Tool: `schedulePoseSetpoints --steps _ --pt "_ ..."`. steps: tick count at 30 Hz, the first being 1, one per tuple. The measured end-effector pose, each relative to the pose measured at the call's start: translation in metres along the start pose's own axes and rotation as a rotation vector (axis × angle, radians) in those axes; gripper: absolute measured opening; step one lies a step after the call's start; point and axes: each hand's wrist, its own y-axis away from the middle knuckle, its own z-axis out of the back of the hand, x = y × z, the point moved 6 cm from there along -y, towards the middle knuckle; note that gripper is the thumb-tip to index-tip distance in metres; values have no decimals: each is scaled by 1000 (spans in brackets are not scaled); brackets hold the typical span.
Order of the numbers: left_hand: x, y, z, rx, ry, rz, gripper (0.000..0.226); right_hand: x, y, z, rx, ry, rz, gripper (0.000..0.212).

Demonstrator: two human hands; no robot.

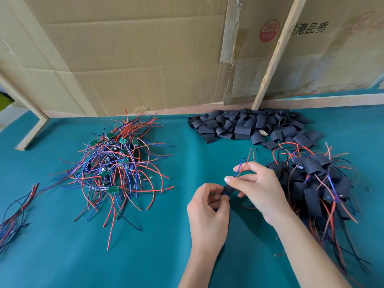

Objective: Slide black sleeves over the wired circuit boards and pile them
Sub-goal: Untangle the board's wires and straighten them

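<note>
My left hand (207, 206) and my right hand (257, 183) meet over the teal table (155, 235), right of centre. Between them is a black sleeve (228, 190) with a circuit board mostly hidden inside. My left hand pinches its lower end. My right hand pinches the red and blue wires (245, 163) that stick up from its far end. A tangled heap of bare green boards with red, blue and black wires (116, 161) lies at centre left. Loose empty black sleeves (249, 125) are heaped at the back right. Sleeved boards (315, 183) are piled at the right.
Cardboard sheets (145, 59) and wooden battens (276, 53) stand along the table's back edge. A small bunch of loose wires (14, 217) lies at the left edge. A wooden frame leg (31, 134) rests on the table at the back left.
</note>
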Motion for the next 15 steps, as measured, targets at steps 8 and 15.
schedulePoseSetpoints --steps 8,15 --pt "4 -1 2 -13 158 19 33 -9 2 -17 111 -243 -95 15" --pt "3 -1 1 5 186 13 27 -2 5 -22 193 -289 -70 22"
